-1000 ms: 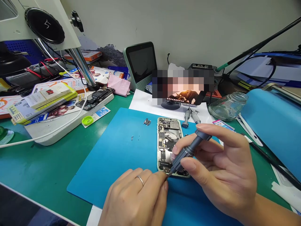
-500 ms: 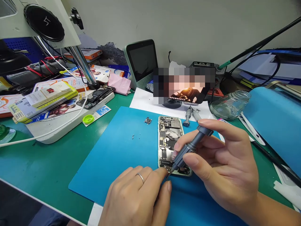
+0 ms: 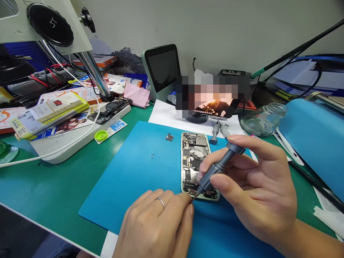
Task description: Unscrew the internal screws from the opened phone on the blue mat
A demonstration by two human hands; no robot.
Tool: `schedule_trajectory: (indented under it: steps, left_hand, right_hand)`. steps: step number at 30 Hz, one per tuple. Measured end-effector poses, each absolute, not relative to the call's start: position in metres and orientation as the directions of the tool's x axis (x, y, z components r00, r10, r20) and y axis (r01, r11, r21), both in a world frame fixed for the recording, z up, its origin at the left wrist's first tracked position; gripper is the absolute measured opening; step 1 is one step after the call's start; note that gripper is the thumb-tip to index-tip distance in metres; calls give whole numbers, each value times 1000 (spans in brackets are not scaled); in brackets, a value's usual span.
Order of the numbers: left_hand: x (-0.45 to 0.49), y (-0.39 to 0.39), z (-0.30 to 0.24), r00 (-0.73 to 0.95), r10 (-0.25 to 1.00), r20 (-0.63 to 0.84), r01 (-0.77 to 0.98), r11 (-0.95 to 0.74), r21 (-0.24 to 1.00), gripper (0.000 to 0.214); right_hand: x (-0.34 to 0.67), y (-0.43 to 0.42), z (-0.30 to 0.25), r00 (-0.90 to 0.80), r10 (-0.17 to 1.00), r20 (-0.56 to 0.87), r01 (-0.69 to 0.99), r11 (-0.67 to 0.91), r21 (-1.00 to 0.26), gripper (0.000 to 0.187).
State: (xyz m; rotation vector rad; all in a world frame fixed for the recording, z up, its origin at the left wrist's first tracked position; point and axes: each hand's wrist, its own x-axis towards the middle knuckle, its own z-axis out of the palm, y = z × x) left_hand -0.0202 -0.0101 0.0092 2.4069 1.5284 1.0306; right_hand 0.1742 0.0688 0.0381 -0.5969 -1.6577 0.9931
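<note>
My right hand grips a grey precision screwdriver, with the index finger on its end cap and the thumb and another finger around its body. The screwdriver slants down to the left, its thin tip at the near edge of an opened phone. The phone lies face up with its inner parts bare. At that tip, my left hand, with a ring on one finger, pinches thumb and index finger together; what lies between them is hidden. A small metal part and several tiny screws rest on the blue mat.
Two more screwdrivers lie beyond the phone. Behind them a propped-up screen plays a video. A glass jar lies tipped at right. On the left stand a microscope base and stacked boxes.
My left thumb has moved up against the index finger, closing the gap at the screwdriver tip. The right hand and screwdriver have barely shifted.
</note>
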Motion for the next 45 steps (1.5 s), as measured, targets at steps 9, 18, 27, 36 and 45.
schedule_trajectory:
  steps: [9,18,27,36,45]
  left_hand:
    - [-22,-12,9,270,831,487,766,-492,414,13]
    - [-20,-11,7,240,829,505,767,-480,425,12]
    - [-22,-12,7,234,833,502,770,-474,427,14]
    - [-17,-15,10,205,843,497,800,-437,411,14]
    - [-15,-12,6,265,803,533,823,-477,310,31]
  right_hand:
    - [174,70,39,-318,785,532,-92,533,-841,46]
    - [174,69,36,-317,792,522,-85,525,-847,47]
    - [173,69,38,-295,789,539,-64,547,-835,50]
    - [171,69,35,-197,751,630,70,652,-755,65]
    - [170,71,27,-322,681,658,107,717,-689,74]
